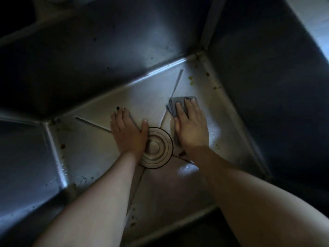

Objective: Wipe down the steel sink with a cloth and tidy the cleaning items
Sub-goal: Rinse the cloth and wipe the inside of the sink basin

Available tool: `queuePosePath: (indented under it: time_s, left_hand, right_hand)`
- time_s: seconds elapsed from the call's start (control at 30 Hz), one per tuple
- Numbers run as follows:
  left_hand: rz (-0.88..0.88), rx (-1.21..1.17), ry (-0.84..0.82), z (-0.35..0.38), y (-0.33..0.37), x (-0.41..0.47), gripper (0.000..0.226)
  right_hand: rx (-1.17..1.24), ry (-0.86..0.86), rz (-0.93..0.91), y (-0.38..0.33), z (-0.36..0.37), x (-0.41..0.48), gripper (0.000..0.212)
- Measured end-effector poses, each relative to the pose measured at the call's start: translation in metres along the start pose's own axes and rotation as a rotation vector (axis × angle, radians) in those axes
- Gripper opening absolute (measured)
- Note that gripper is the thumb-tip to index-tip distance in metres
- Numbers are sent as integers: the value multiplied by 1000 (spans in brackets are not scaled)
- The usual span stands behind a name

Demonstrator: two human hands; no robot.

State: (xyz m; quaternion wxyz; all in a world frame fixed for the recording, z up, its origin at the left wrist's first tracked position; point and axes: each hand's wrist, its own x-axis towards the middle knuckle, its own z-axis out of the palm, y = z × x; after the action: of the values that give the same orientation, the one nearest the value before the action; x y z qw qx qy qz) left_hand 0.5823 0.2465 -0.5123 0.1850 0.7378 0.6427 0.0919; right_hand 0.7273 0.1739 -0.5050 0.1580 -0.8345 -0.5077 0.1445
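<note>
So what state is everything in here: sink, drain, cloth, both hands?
sink: unfinished, food specks along its far edges
drain cover: seated in the drain
cloth: grey, flat on the sink floor
right hand: flat, pressing the cloth
left hand: flat on the sink floor, thumb at the drain cover

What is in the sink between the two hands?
The round steel drain cover, seen in the head view. The left hand overlaps its edge; the right hand presses the grey cloth beside it.

Head view looks steeply down, close, into the sink (124, 50).
</note>
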Motion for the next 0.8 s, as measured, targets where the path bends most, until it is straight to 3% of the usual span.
queuePosePath:
  time_s: [0.2, 0.33, 0.57, 0.8]
  left_hand:
    - [-17, -7, -14, -6, 23, 6, 61]
    - [85, -59, -36, 4, 56, 15, 55]
    - [18, -67, 44, 38, 86, 16, 54]
    - [62, -41, 133, 44, 90, 17, 55]
  right_hand:
    - [-58, -84, 137, 20, -9, -11, 50]
    - [-13, -33, 94, 19, -13, -3, 46]
    - [-65, 131, 5, 27, -12, 35, 40]
    - [-197, 83, -53, 39, -10, 105, 49]
